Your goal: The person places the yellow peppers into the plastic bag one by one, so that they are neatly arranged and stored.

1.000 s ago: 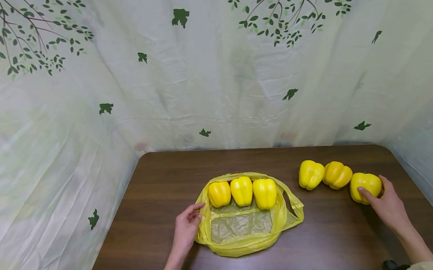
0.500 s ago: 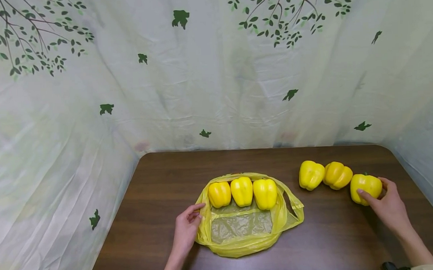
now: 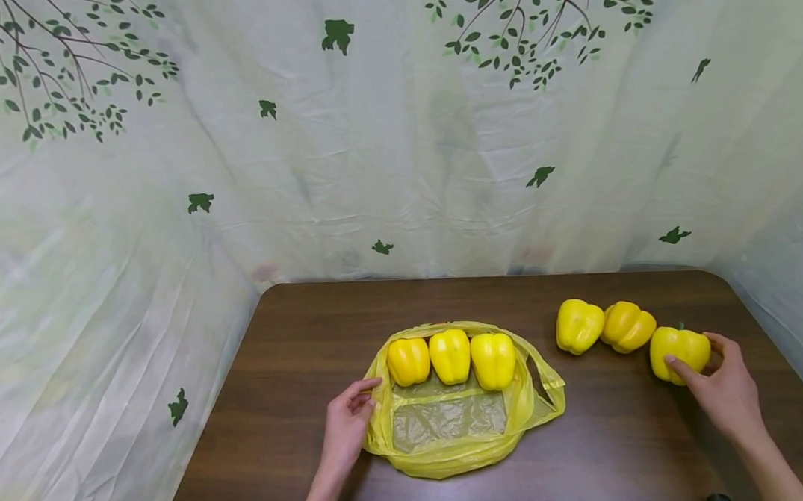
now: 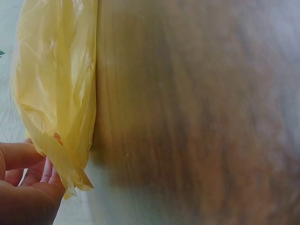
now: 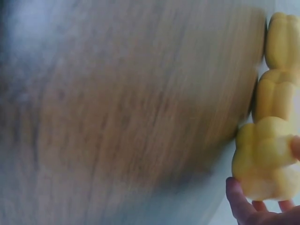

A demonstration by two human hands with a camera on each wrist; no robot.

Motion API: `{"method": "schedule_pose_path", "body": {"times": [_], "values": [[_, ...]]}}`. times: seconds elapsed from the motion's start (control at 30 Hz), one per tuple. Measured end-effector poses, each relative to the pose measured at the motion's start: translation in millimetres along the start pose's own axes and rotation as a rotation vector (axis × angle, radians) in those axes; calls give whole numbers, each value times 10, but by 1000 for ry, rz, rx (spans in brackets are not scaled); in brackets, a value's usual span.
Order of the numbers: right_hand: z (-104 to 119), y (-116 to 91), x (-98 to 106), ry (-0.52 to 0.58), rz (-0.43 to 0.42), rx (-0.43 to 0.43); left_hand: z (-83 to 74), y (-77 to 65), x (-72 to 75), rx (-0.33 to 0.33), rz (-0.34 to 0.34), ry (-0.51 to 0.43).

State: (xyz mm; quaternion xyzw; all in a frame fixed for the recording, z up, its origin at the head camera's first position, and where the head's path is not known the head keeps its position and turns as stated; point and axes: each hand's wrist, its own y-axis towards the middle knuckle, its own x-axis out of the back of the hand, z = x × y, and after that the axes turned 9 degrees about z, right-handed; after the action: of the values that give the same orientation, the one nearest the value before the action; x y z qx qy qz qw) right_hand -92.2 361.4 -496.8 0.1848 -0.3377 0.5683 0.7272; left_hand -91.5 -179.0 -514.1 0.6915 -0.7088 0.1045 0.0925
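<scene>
My left hand [image 3: 345, 425] pinches the left edge of a yellow plastic bag [image 3: 444, 461] lying with its mouth spread on the table. In the left wrist view, the gathered bag [image 4: 56, 84] hangs between thumb and fingers. Three yellow bell peppers [image 3: 450, 357] sit in a row along the bag's far side. At the right, my right hand [image 3: 725, 389] grips another yellow bell pepper [image 3: 679, 352], thumb at its near side and fingers on its right. The right wrist view has this bell pepper [image 5: 265, 154] at the fingers; its stem is hidden there.
Two more yellow bell peppers, one on the left [image 3: 580, 325] and one in the middle [image 3: 628, 326], lie just left of the gripped one. A brown wooden table [image 3: 298, 337] bears everything. Behind it hangs a pale curtain [image 3: 370, 155] with leaf prints.
The gripped bell pepper has tipped slightly in my right hand, and its green stem now shows on top. My left hand stays at the bag's edge.
</scene>
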Motion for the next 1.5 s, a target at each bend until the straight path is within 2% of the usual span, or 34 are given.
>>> {"method": "schedule_pose_path", "body": {"times": [0.33,0.47,0.7,0.83,1.13,1.5], "values": [[39,-100,-9,0,-23,64,-5,-8,-7,-27,9,-44],[38,-133,-14,7,-29,80,-50,-13,-8,-12,13,-39],[37,-168,-21,7,-54,85,-362,-103,-6,-19,25,-27],[61,-202,-26,24,-66,88,-431,-122,-5,1,26,-12],[146,-280,-98,41,-99,140,-425,-119,6,3,27,2],[307,-363,-168,68,-100,127,-436,-123,3,-1,25,-3]]}}
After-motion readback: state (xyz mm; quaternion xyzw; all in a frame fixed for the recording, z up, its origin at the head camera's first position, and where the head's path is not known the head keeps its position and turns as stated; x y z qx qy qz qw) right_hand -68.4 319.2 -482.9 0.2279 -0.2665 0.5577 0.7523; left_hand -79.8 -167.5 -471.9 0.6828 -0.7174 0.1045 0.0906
